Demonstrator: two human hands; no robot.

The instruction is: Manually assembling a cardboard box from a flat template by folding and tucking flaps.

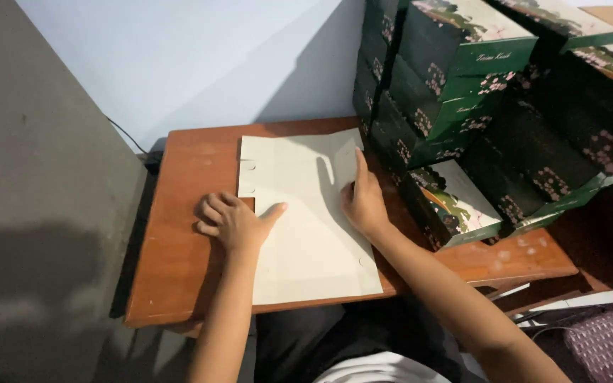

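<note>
While the camera looks down from the person's head, two bare hands rest on a flat sheet of cream cardboard [299, 213] lying on a small reddish-brown wooden table [179, 284]. The cardboard is an unfolded box blank with angled crease lines and small round tabs along its edges, and it covers the middle of the table, from the far edge at twelve o'clock to the near edge at six o'clock.

The left hand [232, 221] sits at the cardboard's nine o'clock side. Its fingers are curled loosely into the palm and rest on the bare wood in a notch of the sheet, while the thumb stretches out toward three o'clock and lies on the cardboard. It clamps nothing.

The right hand [363, 202] lies at the cardboard's three o'clock edge, palm down. Its fingers are held together and point toward twelve o'clock, pressing flat on the sheet. It grips nothing either.

At one to two o'clock from the hands, a tall stack of dark green boxes [462, 92] printed with pink blossoms crowds the right side of the table, just beside the right hand. A pale blue wall [179, 64] rises behind the table at twelve o'clock. A grey floor [37, 213] fills the nine o'clock side. A purple woven bag [597, 340] shows at five o'clock.
</note>
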